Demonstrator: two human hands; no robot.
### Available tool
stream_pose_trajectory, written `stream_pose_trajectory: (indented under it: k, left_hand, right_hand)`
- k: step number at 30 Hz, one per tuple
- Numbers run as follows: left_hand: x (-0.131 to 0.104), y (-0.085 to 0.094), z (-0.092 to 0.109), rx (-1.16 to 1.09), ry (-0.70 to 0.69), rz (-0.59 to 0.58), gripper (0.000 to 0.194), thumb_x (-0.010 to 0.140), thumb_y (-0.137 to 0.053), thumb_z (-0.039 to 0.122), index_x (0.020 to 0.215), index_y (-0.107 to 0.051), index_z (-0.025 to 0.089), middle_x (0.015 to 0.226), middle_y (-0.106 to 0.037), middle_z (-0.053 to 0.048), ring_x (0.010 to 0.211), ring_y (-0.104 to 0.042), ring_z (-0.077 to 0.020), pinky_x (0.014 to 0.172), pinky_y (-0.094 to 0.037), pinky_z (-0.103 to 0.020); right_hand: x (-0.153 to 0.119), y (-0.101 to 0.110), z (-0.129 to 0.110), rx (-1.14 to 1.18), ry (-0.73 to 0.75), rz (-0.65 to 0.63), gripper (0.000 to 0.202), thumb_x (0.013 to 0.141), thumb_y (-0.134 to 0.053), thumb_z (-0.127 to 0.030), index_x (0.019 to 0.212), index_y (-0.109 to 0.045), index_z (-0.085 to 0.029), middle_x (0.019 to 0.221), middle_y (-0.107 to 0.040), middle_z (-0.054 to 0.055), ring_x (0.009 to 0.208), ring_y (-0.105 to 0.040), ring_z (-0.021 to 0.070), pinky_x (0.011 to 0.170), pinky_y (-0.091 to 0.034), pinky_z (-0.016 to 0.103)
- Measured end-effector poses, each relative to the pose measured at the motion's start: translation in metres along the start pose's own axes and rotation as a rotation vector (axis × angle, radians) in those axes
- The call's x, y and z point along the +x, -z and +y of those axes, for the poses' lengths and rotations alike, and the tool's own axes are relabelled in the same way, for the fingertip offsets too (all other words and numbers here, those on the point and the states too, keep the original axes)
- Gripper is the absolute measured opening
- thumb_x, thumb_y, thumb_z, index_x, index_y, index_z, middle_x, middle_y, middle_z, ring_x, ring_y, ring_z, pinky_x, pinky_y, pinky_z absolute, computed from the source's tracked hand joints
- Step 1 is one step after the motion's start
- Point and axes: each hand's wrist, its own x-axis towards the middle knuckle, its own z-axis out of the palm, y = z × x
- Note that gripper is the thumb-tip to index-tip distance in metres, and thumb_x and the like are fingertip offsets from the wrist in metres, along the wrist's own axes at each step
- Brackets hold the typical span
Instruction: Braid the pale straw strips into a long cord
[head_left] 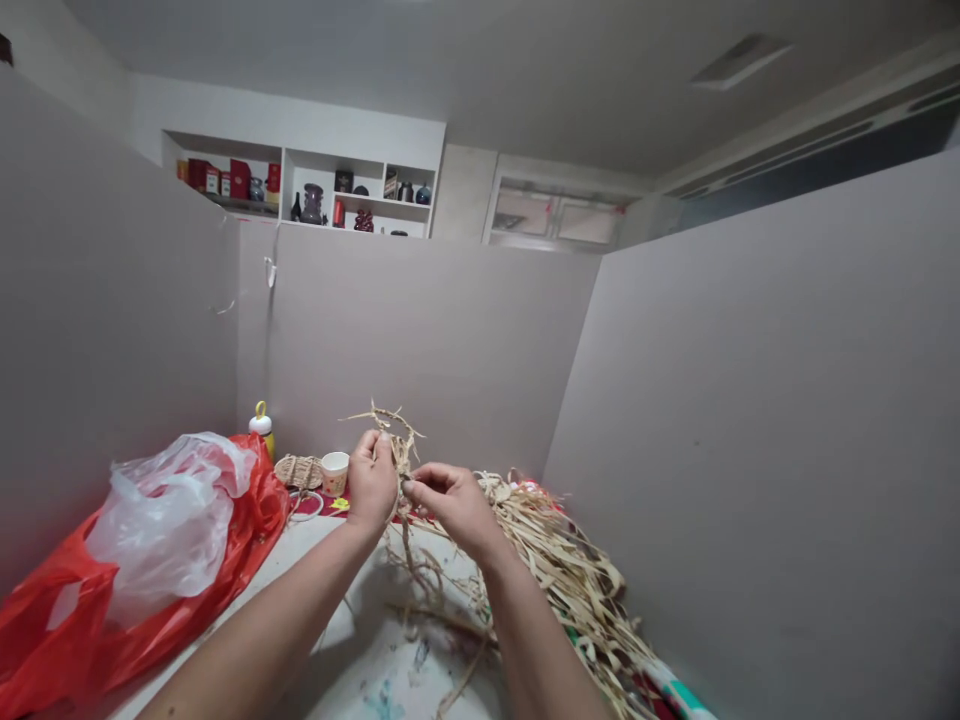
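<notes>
Both my hands are raised over the table, close together around a piece of woven straw (403, 455) with loose ends sticking out at its top. My left hand (373, 480) grips its left side, thumb up and fingers wrapped. My right hand (454, 505) pinches the lower right part with thumb and fingertips; a small dark bit shows there, too small to name. Twisted straw strands (420, 570) hang below my hands toward the table. To the right lies a big heap of dry straw strips (570, 560).
White and red plastic bags (172, 520) lie at the left. Behind them stand a yellow-and-white bottle (262, 425), a woven straw sole-like piece (298, 471) and a paper cup (334, 474). Grey partitions (420, 330) enclose the stained white tabletop (375, 640) on three sides.
</notes>
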Motion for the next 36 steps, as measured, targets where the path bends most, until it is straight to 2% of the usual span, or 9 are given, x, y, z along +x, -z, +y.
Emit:
stream_pose_trajectory:
  k: [3,5,12,20,22,25,29,32,36]
  left_hand:
    - [0.0,0.006,-0.013,0.0,0.013,-0.013,0.027,0.083,-0.045,0.037,0.064,-0.041,0.019,0.056,-0.037,0.006,0.053,-0.035,-0.0077,0.051,-0.03,-0.018]
    - [0.002,0.012,-0.022,0.0,0.043,-0.023,0.028,0.083,-0.046,0.036,0.062,-0.041,0.019,0.053,-0.036,0.007,0.05,-0.035,-0.0073,0.05,-0.03,-0.018]
    - [0.025,0.029,-0.031,-0.003,0.145,-0.001,0.023,0.079,-0.046,0.033,0.061,-0.046,0.018,0.048,-0.044,0.006,0.041,-0.037,-0.0062,0.043,-0.031,-0.017]
    - [0.032,0.031,-0.003,-0.132,0.191,-0.005,0.019,0.073,-0.052,0.031,0.065,-0.05,0.015,0.077,-0.066,-0.006,0.06,-0.06,-0.0108,0.051,-0.046,-0.02]
    - [0.029,0.031,0.009,-0.2,0.16,-0.018,0.02,0.073,-0.055,0.032,0.066,-0.049,0.014,0.081,-0.068,-0.007,0.063,-0.063,-0.0121,0.051,-0.047,-0.02]
    - [0.022,0.03,0.026,-0.267,0.105,-0.064,0.022,0.074,-0.057,0.034,0.069,-0.049,0.015,0.084,-0.068,-0.007,0.066,-0.065,-0.0131,0.049,-0.048,-0.018]
    - [0.02,0.032,0.04,-0.308,0.091,-0.045,0.02,0.073,-0.058,0.033,0.069,-0.048,0.016,0.084,-0.068,-0.006,0.069,-0.065,-0.0141,0.046,-0.048,-0.018]
    - [0.027,0.036,0.041,-0.332,0.095,0.031,0.017,0.073,-0.056,0.029,0.067,-0.047,0.016,0.082,-0.068,-0.006,0.066,-0.065,-0.0139,0.045,-0.047,-0.018]
    - [0.03,0.037,0.037,-0.337,0.086,0.107,0.017,0.075,-0.053,0.029,0.066,-0.047,0.016,0.079,-0.068,-0.005,0.062,-0.064,-0.0123,0.048,-0.047,-0.019]
  right_hand:
    - [-0.001,0.001,-0.002,-0.077,-0.011,-0.098,0.013,0.068,-0.063,-0.024,0.062,-0.064,-0.013,0.055,-0.057,-0.001,0.052,-0.051,0.0092,0.051,-0.041,0.02]
    - [0.0,0.003,0.0,-0.098,-0.02,-0.066,0.014,0.069,-0.062,-0.024,0.061,-0.062,-0.013,0.054,-0.056,-0.002,0.051,-0.051,0.0091,0.05,-0.042,0.02]
    - [0.008,0.028,0.005,0.124,0.041,0.402,0.021,0.064,-0.067,-0.027,0.074,-0.052,-0.016,0.061,-0.057,-0.004,0.054,-0.059,0.0114,0.044,-0.045,0.019]
    - [-0.003,0.068,-0.019,0.247,0.327,0.897,0.022,0.06,-0.067,-0.022,0.074,-0.051,-0.017,0.062,-0.057,-0.006,0.052,-0.059,0.01,0.039,-0.044,0.017]
    - [-0.012,0.07,-0.034,0.319,0.388,0.901,0.024,0.065,-0.066,-0.025,0.08,-0.049,-0.019,0.067,-0.063,-0.004,0.051,-0.06,0.0105,0.038,-0.043,0.017]
    - [-0.026,0.066,-0.054,0.388,0.447,0.755,0.02,0.077,-0.057,-0.033,0.083,-0.041,-0.023,0.073,-0.069,-0.001,0.04,-0.054,0.0085,0.035,-0.038,0.018]
    - [-0.038,0.059,-0.066,0.359,0.468,0.628,0.018,0.085,-0.047,-0.036,0.077,-0.038,-0.023,0.065,-0.069,-0.002,0.03,-0.043,0.0072,0.033,-0.031,0.019]
    - [-0.042,0.058,-0.066,0.234,0.447,0.574,0.017,0.085,-0.051,-0.036,0.077,-0.046,-0.022,0.066,-0.068,0.0,0.037,-0.048,0.0079,0.036,-0.034,0.02]
    - [-0.038,0.054,-0.056,-0.08,0.317,0.562,0.018,0.071,-0.069,-0.031,0.075,-0.06,-0.016,0.061,-0.06,-0.002,0.044,-0.047,0.0066,0.042,-0.036,0.019]
